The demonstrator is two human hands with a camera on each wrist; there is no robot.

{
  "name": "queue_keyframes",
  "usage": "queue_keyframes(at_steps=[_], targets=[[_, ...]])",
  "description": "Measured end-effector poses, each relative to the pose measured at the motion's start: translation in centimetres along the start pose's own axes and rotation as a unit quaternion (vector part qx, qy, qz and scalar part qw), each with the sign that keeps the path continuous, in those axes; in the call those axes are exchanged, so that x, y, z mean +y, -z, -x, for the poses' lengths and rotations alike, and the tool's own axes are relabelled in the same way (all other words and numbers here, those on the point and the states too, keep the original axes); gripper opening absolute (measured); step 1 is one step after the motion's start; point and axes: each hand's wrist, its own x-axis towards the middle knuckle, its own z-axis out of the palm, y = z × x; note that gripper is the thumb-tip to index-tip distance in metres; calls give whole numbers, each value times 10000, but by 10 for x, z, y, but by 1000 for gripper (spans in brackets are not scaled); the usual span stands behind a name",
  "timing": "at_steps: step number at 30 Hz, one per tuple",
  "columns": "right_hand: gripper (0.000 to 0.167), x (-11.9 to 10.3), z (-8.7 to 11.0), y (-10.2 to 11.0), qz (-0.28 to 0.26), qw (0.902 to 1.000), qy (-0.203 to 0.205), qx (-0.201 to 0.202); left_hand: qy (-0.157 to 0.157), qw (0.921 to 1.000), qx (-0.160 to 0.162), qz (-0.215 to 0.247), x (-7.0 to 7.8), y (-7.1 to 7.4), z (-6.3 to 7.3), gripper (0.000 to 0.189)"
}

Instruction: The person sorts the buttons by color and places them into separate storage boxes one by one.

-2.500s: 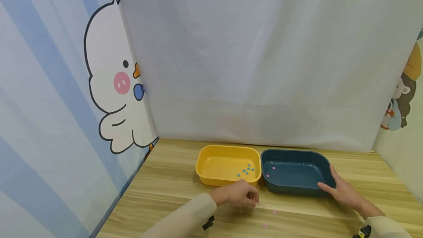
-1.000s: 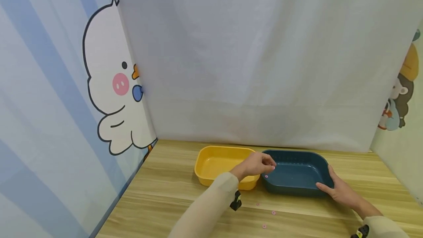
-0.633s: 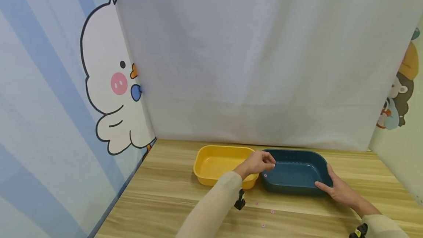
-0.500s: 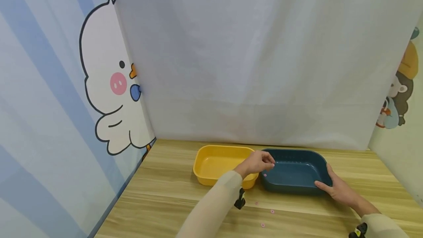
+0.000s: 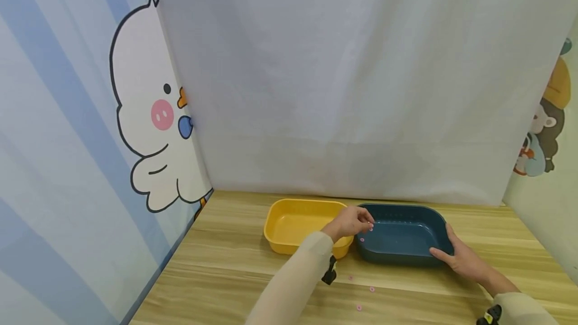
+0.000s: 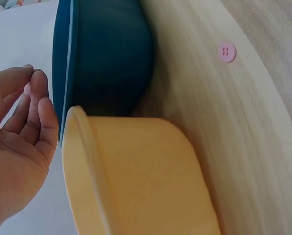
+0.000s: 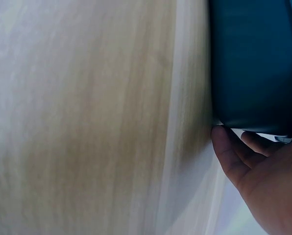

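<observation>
My left hand [image 5: 350,222] is over the left end of the dark teal basin [image 5: 402,260], thumb and fingertips pinched together around a small pink button, mostly hidden by the fingers. Directly below the fingertips a pink button [image 5: 371,228] shows, with another pink button [image 5: 362,239] nearby inside the basin. In the left wrist view the left hand [image 6: 23,132] has its thumb and index tips meeting beside the basin rims. My right hand [image 5: 467,260] grips the basin's right end, thumb at the near side; the right wrist view shows the right hand [image 7: 268,171] with fingers around its end.
A yellow basin [image 5: 282,249] stands against the teal one, its right part hidden by my left arm. In front lie three pink buttons, among them a four-hole button [image 6: 227,52] on the wooden table [image 5: 217,265]. A grey curtain [image 5: 334,89] hangs behind.
From the table in front of the yellow basin, my left hand rose to the teal basin's left end, then shifted slightly left. The right hand keeps its grip.
</observation>
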Motion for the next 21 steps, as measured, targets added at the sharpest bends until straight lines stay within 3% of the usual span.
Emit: queue_keyframes(at_steps=[8, 21], targets=[[98, -2, 1, -1, 18, 10000, 17, 19, -5, 10000, 59, -37, -1, -10, -1, 15], [99, -1, 0, -1, -32, 10000, -12, 28, 45, 9997, 178, -152, 0, -14, -6, 10]])
